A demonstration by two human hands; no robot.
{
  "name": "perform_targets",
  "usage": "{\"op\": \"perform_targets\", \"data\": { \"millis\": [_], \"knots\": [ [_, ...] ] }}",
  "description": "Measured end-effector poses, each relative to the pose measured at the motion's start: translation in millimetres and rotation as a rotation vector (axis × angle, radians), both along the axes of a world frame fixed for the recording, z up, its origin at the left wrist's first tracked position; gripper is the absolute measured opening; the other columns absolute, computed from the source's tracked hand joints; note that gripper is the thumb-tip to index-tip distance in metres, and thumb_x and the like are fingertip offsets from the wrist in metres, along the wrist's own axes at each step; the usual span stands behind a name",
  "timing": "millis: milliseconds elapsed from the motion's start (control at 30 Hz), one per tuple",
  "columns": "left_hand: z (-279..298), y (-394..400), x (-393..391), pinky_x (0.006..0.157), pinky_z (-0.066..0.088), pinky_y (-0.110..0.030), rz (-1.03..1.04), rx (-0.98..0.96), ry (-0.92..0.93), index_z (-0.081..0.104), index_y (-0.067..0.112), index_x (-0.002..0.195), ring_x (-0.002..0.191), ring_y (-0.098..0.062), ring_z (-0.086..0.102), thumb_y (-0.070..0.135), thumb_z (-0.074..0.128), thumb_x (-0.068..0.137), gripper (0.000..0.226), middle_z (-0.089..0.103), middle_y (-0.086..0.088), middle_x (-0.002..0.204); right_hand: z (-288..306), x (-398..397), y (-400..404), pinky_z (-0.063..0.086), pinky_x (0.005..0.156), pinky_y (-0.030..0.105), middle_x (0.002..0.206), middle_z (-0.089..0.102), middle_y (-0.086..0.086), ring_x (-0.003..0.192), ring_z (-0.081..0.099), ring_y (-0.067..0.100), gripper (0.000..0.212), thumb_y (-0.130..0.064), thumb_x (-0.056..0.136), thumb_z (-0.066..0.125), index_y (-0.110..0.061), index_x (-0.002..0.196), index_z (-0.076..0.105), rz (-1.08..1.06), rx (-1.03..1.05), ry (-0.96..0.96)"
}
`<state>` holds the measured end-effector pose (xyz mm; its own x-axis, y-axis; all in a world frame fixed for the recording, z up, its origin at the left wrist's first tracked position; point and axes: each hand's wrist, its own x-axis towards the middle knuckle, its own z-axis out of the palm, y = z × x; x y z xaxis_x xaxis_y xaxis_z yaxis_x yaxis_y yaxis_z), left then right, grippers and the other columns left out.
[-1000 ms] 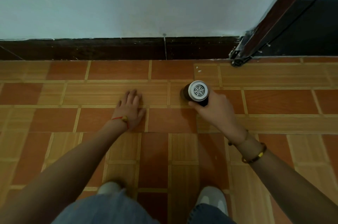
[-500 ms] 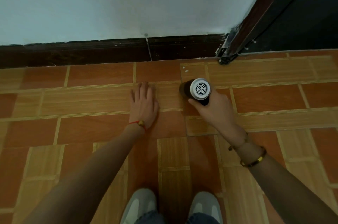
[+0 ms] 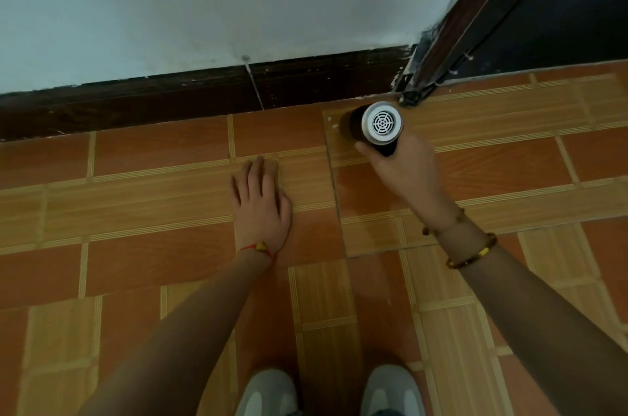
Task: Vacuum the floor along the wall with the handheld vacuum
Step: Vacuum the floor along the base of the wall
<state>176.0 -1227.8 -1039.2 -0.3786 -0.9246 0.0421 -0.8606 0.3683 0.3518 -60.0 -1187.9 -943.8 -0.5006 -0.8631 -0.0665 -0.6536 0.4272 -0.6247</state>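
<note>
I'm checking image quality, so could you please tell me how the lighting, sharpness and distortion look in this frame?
Head view: dim, even light with a bluish wall; the baseboard bows from wide-angle distortion; the handheld vacuum in the right hand is fairly sharp; the left hand looks slightly soft.

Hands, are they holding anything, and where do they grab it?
The right hand holds the handheld vacuum, wrapped around its dark handle just under the grilled white end. The left hand holds nothing; it rests flat on the floor.
</note>
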Motion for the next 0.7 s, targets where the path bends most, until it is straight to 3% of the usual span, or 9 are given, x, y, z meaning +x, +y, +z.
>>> {"op": "perform_targets", "data": {
  "millis": [367,533,700],
  "knots": [
    [-3,-2,1,0.120,0.014,-0.057,0.002,-0.011,0.000,0.044,0.013,0.144,0.148,-0.031,0.024,0.028,0.045,0.096,0.051,0.036,-0.011,0.155,2,-11,-24,0.045,0.086,0.027,0.124,0.064,0.002,0.116,0.058,0.021,0.062,-0.045,0.079,0.073,-0.019,0.131,0.052,0.045,-0.010,-0.071],
    [-4,-2,1,0.121,0.014,-0.057,0.009,-0.020,0.001,0.042,0.015,0.146,0.148,-0.030,0.024,0.028,0.045,0.096,0.052,0.036,-0.011,0.155,4,-3,-35,0.048,0.086,0.033,0.124,0.064,0.003,0.116,0.057,0.024,0.061,-0.045,0.081,0.072,-0.018,0.132,0.052,0.027,-0.044,-0.039],
    [-3,-2,1,0.121,0.015,-0.057,0.008,-0.021,0.012,0.042,0.014,0.146,0.147,-0.030,0.025,0.029,0.045,0.096,0.052,0.037,-0.010,0.155,0,6,-44,0.044,0.081,0.026,0.123,0.065,-0.002,0.114,0.058,0.018,0.063,-0.051,0.080,0.070,-0.022,0.133,0.051,0.134,0.011,-0.080]
  ]
}}
